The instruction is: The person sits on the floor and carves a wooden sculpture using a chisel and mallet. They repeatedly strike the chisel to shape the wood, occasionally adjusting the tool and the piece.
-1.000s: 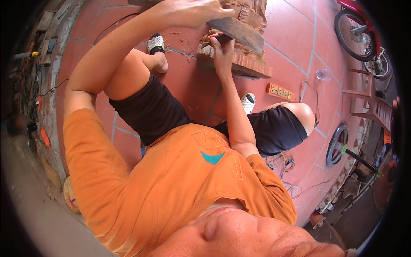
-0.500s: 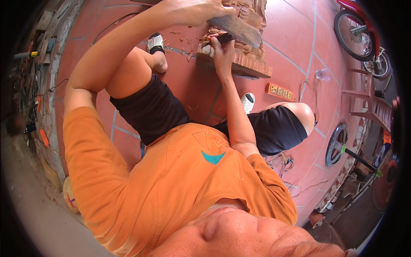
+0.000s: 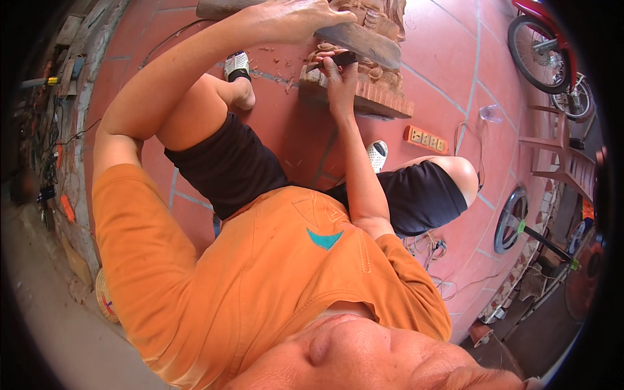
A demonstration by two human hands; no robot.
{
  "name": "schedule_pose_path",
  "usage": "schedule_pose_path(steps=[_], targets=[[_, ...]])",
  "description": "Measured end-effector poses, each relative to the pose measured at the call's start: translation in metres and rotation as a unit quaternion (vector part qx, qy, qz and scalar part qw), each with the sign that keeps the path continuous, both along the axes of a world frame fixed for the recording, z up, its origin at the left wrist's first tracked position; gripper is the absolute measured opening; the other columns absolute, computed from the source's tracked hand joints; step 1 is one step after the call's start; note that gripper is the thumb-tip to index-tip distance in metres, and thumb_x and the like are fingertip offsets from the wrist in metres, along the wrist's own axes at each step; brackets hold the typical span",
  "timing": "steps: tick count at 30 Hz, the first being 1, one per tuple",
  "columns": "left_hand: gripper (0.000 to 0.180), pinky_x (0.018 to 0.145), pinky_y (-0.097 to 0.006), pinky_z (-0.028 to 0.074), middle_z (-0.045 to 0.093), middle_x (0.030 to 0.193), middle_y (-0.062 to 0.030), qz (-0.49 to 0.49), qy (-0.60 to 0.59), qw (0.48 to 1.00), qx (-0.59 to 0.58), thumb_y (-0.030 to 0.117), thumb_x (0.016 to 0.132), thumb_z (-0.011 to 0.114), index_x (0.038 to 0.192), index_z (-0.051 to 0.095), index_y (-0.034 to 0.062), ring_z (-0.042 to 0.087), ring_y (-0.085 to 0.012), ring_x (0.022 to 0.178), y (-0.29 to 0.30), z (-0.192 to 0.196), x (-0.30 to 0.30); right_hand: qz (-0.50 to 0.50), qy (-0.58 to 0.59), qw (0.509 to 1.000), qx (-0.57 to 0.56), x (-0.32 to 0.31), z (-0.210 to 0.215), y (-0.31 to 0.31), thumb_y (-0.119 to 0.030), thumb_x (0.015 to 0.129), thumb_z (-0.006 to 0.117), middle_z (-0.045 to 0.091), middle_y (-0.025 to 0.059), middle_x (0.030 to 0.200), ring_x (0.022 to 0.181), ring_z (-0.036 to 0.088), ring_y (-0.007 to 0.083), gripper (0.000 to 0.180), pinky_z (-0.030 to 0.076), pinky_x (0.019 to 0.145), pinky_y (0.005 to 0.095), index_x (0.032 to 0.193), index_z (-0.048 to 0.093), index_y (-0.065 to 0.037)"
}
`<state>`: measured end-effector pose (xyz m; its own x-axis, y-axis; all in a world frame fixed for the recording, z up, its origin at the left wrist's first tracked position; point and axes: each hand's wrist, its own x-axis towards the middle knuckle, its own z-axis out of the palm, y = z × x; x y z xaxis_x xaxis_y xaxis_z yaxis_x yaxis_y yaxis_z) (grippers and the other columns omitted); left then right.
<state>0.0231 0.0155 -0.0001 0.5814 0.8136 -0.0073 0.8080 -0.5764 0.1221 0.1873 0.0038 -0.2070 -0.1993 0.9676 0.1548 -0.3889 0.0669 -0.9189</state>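
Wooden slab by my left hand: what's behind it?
Carved wood shows above and below the wooden slab by the left hand; whatever sits directly behind the slab is covered.

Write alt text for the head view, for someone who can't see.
A person's left hand grips a flat wooden piece and the right hand holds a dark tool at a carved wooden block; wood shavings lie on the red tiled floor.

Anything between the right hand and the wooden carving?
Only the dark piece in the right hand's fingers; contact with the wooden carving can't be told. Just beyond, the wooden bar in the left hand crosses over the carving, hiding part of it from this view.
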Motion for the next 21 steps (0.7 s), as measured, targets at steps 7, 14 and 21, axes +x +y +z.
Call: schedule_pose_path(steps=[7,14,21], targets=[[0.067,0.065,-0.049,0.052,0.066,0.083,-0.0198,0.018,0.01,0.999,-0.03,0.0,0.077,0.061,0.142,0.047,0.0066,0.068,-0.038,0.077,-0.002,0.002,-0.008,-0.019,-0.001,0.999,-0.031,0.008,-0.008,-0.025,-0.002,0.101,0.059,0.063,0.0092,0.11,0.101,0.068,0.0221,0.017,0.058,0.09,0.0339,0.116,0.051,-0.003],[0.073,0.065,-0.049,0.052,0.065,0.082,-0.0208,-0.002,-0.014,1.0,0.019,-0.001,0.075,0.064,0.145,0.045,0.0047,0.067,-0.0381,0.076,-0.007,0.009,-0.011,-0.042,0.012,0.999,-0.009,0.01,-0.004,-0.021,-0.001,0.102,0.057,0.062,0.0075,0.109,0.102,0.068,0.0207,0.014,0.057,0.091,0.0336,0.115,0.052,-0.004],[0.073,0.066,-0.049,0.052,0.065,0.083,-0.0216,0.001,-0.024,0.999,0.035,0.003,0.077,0.066,0.146,0.044,0.0049,0.067,-0.0388,0.077,-0.013,0.018,-0.011,-0.026,0.028,0.999,-0.014,0.005,-0.008,-0.02,-0.002,0.101,0.058,0.063,0.0081,0.111,0.102,0.068,0.0217,0.016,0.058,0.091,0.0346,0.116,0.051,-0.005]])
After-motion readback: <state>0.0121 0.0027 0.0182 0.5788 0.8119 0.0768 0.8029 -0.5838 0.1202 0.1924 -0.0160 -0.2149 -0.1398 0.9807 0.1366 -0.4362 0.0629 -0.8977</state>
